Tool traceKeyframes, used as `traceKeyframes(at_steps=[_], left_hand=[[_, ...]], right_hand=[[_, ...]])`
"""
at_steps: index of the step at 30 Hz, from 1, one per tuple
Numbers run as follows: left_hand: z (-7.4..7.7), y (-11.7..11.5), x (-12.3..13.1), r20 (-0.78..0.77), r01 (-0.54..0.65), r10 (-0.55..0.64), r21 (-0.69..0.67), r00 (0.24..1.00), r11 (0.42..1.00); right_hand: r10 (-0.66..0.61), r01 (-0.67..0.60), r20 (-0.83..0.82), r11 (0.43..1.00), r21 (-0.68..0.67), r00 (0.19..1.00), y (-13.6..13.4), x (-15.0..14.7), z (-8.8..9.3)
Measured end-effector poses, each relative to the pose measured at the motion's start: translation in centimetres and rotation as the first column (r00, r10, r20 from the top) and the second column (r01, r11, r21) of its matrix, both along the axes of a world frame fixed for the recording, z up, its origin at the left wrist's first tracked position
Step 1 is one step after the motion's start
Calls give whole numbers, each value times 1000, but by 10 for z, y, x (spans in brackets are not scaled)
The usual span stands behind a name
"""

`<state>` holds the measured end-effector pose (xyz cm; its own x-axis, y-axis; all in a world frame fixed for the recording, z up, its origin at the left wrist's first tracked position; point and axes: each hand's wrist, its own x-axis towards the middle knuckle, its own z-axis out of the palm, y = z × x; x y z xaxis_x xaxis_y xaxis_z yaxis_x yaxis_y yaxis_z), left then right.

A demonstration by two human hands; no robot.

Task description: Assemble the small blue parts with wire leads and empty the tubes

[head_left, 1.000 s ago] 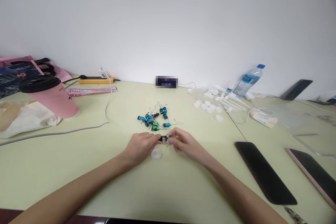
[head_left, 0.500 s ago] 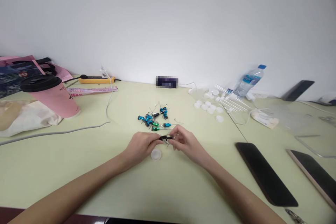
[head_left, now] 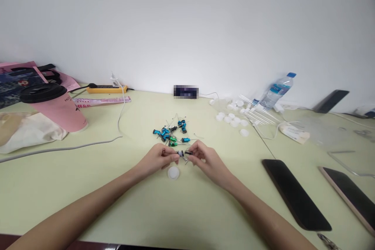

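Between thumb and fingers, my left hand [head_left: 158,158] pinches a small cylindrical piece [head_left: 179,153], pale with a black end. Just to its right, my right hand [head_left: 205,158] grips a small black cylindrical piece [head_left: 188,152]; a narrow gap separates the two. Thin metal bits [head_left: 185,161] show below the fingertips, and I cannot tell whether they are held or lie on the table. A round whitish cap [head_left: 173,172] rests under my left fingers. Beyond my hands lies a pile of blue, green and black metal cylinders [head_left: 165,133] with thin wires.
White plastic discs [head_left: 233,121] and clear tubes [head_left: 259,114] lie at the back right near a water bottle [head_left: 277,91]. Dark phones [head_left: 295,193] lie on the right. A pink cup [head_left: 60,109], a yellow power strip [head_left: 107,89] and a grey cable [head_left: 61,148] are on the left.
The black piece between my hands has come apart into two, with a pale part now showing in my left fingers. My left hand has shifted slightly left.
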<state>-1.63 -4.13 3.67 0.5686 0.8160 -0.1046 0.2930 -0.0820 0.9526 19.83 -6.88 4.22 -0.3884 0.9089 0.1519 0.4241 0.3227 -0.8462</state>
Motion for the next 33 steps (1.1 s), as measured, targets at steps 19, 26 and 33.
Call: traceKeyframes(at_steps=[19, 26, 33], left_hand=[[-3, 15, -10, 207, 13, 41, -254, 978, 967], [-4, 9, -2, 101, -120, 120, -13, 988, 993], [1, 2, 1, 108, -124, 119, 39, 987, 992]], right_hand=[[-615, 557, 234, 785, 272, 753, 74, 97, -41], [-290, 254, 122, 936, 245, 949, 29, 28, -9], [-73, 66, 42, 988, 136, 996, -5, -16, -12]])
